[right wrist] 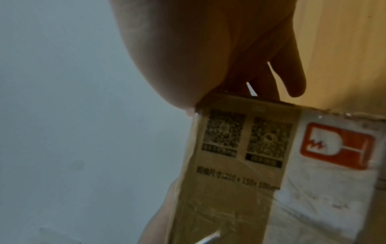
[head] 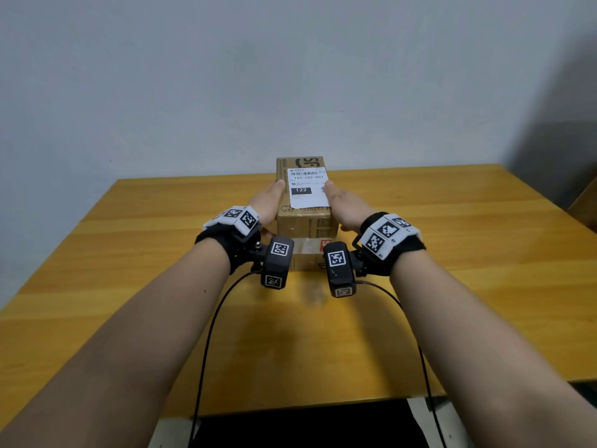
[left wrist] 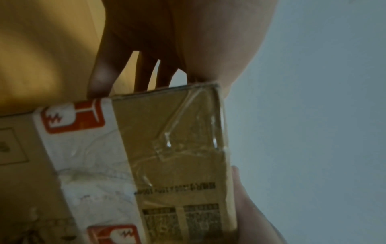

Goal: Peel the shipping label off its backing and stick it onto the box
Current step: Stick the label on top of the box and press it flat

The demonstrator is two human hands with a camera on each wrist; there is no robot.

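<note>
A brown cardboard box [head: 303, 226] stands on the wooden table [head: 129, 253] near the wall. The white shipping label [head: 308, 189], printed with a barcode and "122", lies flat on the box's top. My left hand [head: 268, 198] lies against the box's left side with its thumb on the top at the label's left edge. My right hand [head: 347, 205] mirrors it on the right side, thumb at the label's right edge. In the wrist views the box's taped near face [left wrist: 177, 148] [right wrist: 240, 165] shows, with straight fingers [left wrist: 102, 74] [right wrist: 296, 79] running along its sides. No backing sheet is in view.
White tape with red fragile icons [right wrist: 336, 145] crosses the box's near face. A grey wall [head: 290, 76] rises just behind the box. Black cables [head: 206, 344] hang from both wrist cameras over the table's front edge. A brown object [head: 584, 205] shows at the far right edge.
</note>
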